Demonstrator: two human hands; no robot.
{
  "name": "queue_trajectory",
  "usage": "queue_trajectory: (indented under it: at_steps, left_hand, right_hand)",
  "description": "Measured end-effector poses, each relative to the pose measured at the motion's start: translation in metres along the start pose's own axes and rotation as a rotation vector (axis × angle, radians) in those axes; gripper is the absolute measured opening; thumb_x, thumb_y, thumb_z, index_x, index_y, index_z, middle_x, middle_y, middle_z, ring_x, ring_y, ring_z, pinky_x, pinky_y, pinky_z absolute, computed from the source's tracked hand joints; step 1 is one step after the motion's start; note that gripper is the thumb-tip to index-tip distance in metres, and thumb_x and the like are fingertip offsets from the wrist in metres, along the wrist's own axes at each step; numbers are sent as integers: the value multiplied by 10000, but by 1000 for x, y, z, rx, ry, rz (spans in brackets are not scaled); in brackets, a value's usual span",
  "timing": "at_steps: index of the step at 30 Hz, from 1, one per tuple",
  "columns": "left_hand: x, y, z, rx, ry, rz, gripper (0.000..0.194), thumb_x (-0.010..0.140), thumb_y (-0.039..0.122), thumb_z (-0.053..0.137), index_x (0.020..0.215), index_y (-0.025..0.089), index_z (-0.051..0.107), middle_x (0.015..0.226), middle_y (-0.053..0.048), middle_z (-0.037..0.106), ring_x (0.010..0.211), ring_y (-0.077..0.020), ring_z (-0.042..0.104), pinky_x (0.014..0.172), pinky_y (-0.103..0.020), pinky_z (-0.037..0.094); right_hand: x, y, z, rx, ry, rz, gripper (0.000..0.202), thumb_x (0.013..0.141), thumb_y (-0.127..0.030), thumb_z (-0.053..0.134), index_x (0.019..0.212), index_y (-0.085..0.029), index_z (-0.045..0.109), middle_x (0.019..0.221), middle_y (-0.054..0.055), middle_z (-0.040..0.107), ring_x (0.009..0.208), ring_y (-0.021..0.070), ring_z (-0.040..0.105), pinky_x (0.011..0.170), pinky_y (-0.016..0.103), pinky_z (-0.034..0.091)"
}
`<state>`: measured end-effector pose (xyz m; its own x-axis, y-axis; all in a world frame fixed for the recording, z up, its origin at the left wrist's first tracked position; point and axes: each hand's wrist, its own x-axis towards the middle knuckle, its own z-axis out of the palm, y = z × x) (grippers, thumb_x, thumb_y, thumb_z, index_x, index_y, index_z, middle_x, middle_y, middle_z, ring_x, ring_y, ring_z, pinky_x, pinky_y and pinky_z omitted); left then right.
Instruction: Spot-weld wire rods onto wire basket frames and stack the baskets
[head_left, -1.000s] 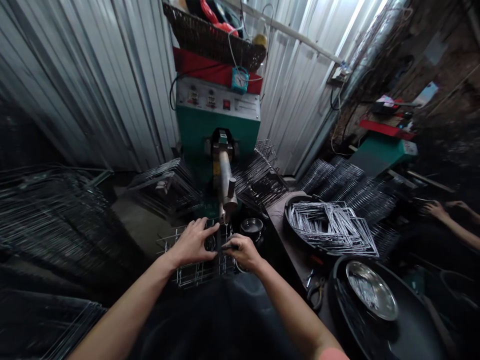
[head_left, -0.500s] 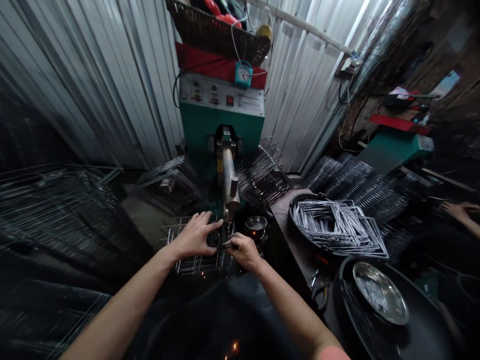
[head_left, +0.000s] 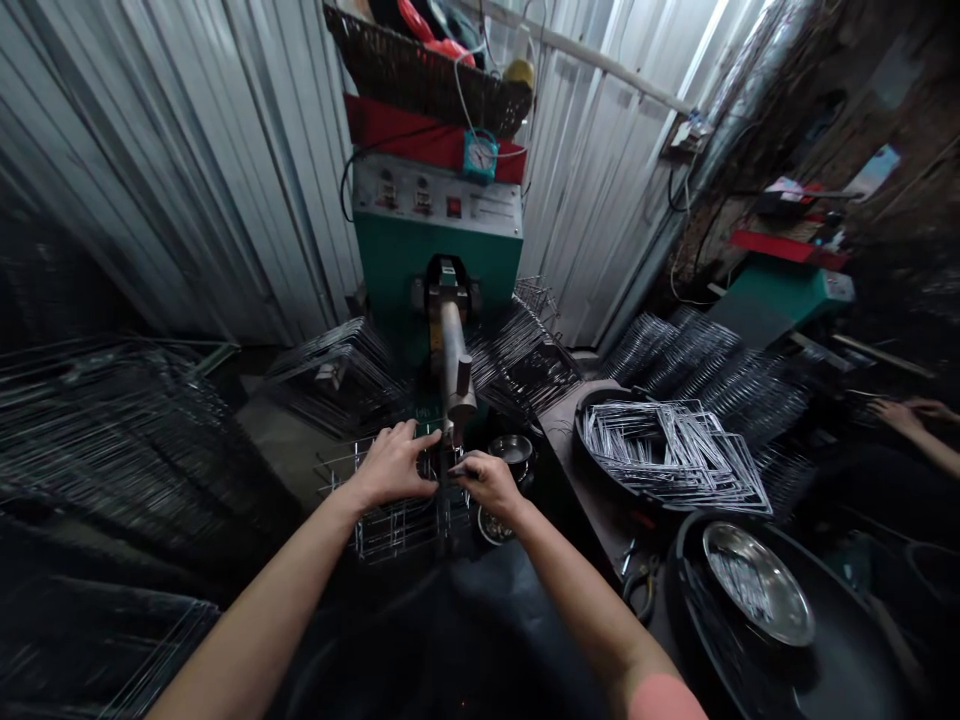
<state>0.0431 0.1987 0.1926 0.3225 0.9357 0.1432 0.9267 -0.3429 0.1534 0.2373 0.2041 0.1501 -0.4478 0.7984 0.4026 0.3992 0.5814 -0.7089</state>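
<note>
Under the electrode arm (head_left: 456, 365) of a green spot welding machine (head_left: 439, 240) sits a wire rack (head_left: 386, 535) of thin metal rods. My left hand (head_left: 394, 465) is on the rack's upper left side, fingers bent over its wires and thumb spread apart from the index finger. Close to the electrode tip, my right hand (head_left: 491, 485) is closed in a pinch on a small dark piece, whose kind I cannot make out. Just beyond the right hand stands a small metal bowl (head_left: 511, 449). A second bowl (head_left: 495, 527) with small pieces in it is partly hidden below that hand.
Stacked wire frames (head_left: 330, 375) lean left of the machine, more (head_left: 525, 355) on its right. A black pan (head_left: 581, 450) holds loose wire frames. Nearer are a large dark basin (head_left: 840, 640), a steel dish (head_left: 799, 610) and pliers (head_left: 640, 592). Another person's hands (head_left: 900, 415) show far right.
Sparks seen near the rack and lower down have almost gone. My right hand has risen slightly toward the electrode, uncovering more of the lower bowl. The whole view has shifted a little.
</note>
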Motion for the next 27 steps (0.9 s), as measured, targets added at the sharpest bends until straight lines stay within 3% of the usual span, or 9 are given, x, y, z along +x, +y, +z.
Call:
queue_trajectory:
  at_steps: [5,9,14,22,27]
  left_hand:
    - [-1,2,2,-19,-18,-35,707,599,442,638,1260,232,501,1198,-138,495,1114,-311,481,931,-429,392]
    - [-4,4,3,-15,23,-49,716,594,436,643,1263,223,500,1254,-158,466,1179,-333,434,972,-461,360]
    - [4,2,2,-15,-16,-52,748,573,436,675,1272,243,492,1314,-146,441,1228,-335,396,996,-464,347]
    - [13,0,3,-70,-70,-162,757,591,455,672,1292,259,465,1374,-134,389,1264,-306,379,1012,-423,346]
    - [19,-4,3,-97,-62,-197,723,602,479,661,1271,268,488,1346,-115,424,1230,-301,424,1010,-408,352]
  right_hand:
    - [-5,1,4,35,41,-12,69,773,-195,658,827,-219,694,828,16,670,772,145,629,705,237,475]
    - [-22,6,11,52,151,34,263,751,-203,677,1011,-228,654,960,40,667,886,172,618,799,275,477]
    - [-26,19,17,76,191,138,52,785,-183,616,786,-193,667,787,33,658,745,157,610,694,252,471]
    - [-15,24,16,97,221,151,140,817,-293,585,753,-189,654,747,20,647,710,151,597,656,236,440]
    - [-6,28,18,81,239,191,111,808,-271,584,763,-199,655,757,11,657,723,153,603,663,236,439]
